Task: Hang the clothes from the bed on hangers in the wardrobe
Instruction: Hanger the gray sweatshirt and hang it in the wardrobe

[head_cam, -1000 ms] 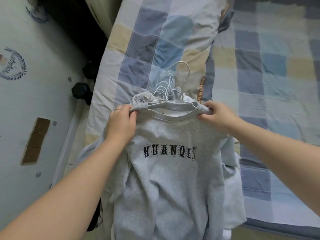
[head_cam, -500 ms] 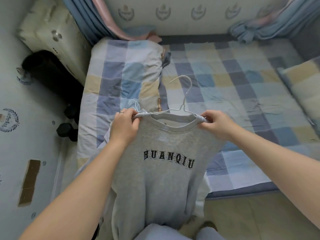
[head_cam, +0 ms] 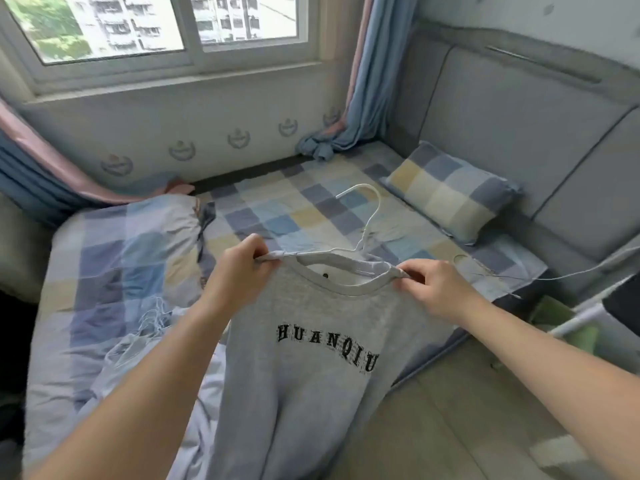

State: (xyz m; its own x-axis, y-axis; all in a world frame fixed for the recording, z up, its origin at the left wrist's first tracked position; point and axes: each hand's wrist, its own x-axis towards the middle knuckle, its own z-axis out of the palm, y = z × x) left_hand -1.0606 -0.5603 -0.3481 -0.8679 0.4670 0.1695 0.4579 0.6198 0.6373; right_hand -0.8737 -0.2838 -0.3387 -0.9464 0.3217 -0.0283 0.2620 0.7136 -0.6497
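Nearest the camera, a grey sweatshirt printed "HUANQIU" hangs in front of the person, its lower part draping down over the near edge of the bed and the wooden floor. The left hand pinches the sweatshirt's left shoulder beside the collar, fingers curled together over the fabric. The right hand pinches the right shoulder the same way, thumb against bent fingers. A white wire hanger sits inside the neck opening, its hook rising above the collar between the hands. To the left, on the folded chequered quilt, lies a loose heap of spare white hangers. Beyond the hands spreads the chequered bedsheet, with a matching pillow against the grey padded headboard. Farthest back are a blue-and-pink curtain and the window.
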